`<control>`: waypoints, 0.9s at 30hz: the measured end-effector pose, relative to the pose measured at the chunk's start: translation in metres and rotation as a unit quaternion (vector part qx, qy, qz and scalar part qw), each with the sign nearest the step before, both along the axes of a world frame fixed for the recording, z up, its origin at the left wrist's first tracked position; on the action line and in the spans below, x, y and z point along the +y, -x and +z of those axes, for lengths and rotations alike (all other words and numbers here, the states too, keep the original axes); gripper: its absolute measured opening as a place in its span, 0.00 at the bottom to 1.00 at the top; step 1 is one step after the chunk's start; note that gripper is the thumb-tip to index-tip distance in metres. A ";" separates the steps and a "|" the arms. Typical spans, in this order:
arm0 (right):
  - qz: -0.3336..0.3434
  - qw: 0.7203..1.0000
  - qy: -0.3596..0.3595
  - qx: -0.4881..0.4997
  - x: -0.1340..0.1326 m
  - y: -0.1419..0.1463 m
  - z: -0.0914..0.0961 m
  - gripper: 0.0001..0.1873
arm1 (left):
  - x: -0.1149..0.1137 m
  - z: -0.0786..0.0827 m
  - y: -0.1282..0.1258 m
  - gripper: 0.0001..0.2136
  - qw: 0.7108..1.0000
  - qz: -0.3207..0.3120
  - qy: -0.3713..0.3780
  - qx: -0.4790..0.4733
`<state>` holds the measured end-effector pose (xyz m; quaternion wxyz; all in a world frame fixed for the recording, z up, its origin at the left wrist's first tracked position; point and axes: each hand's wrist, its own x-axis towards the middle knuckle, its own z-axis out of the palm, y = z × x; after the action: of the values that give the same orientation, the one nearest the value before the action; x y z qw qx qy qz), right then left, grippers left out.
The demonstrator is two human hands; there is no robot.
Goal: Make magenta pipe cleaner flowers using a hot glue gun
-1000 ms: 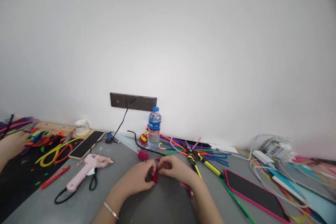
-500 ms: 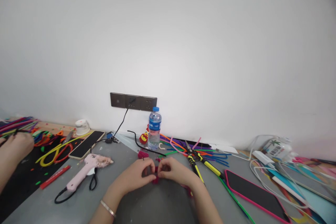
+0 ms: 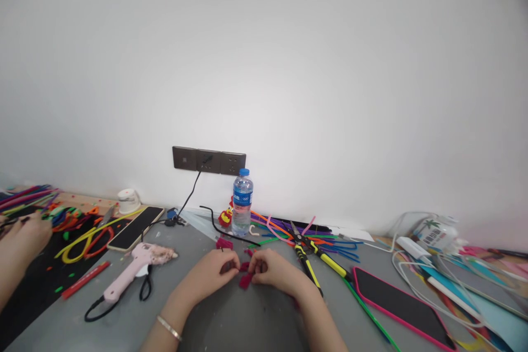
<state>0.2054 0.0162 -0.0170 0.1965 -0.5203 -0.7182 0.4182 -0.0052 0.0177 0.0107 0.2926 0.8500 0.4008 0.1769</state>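
Observation:
My left hand (image 3: 214, 274) and my right hand (image 3: 273, 270) meet at the middle of the grey table (image 3: 231, 324), fingers pinched together on a small dark-pink fuzzy pipe-cleaner piece (image 3: 245, 280). Part of the piece pokes out below the fingertips. A silver bracelet (image 3: 168, 328) circles my left wrist. Another dark-pink twisted piece (image 3: 224, 243) lies just beyond my left hand. Yellow-handled cutters (image 3: 308, 274) lie close to my right hand.
A pink glue gun (image 3: 131, 269) and its black cord lie at left. A water bottle (image 3: 242, 203) stands by the wall sockets (image 3: 209, 160). Coloured pipe cleaners (image 3: 289, 231), two phones (image 3: 398, 302) (image 3: 136, 227) and cables lie around. Another person's hand (image 3: 22, 236) works at far left.
My hands have shifted slightly away from me and turned the pink piece, which now sticks out below my fingers. The other person's hand at far left has moved a little.

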 end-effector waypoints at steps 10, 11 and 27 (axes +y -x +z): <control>-0.005 0.999 -0.007 -0.032 0.001 0.001 -0.003 0.07 | 0.000 0.000 0.000 0.08 1.000 0.004 -0.007 0.003; -0.006 0.999 -0.009 -0.034 0.001 0.001 -0.003 0.08 | 0.000 0.000 0.000 0.08 1.000 0.004 -0.005 0.003; -0.033 0.991 -0.110 0.069 -0.004 0.003 0.029 0.03 | 0.008 -0.005 0.002 0.07 0.996 0.070 -0.034 -0.037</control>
<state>0.2025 0.0123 0.0120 0.3157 -0.4888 -0.7269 0.3647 -0.0074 0.0261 0.0060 0.2654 0.8220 0.4422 0.2414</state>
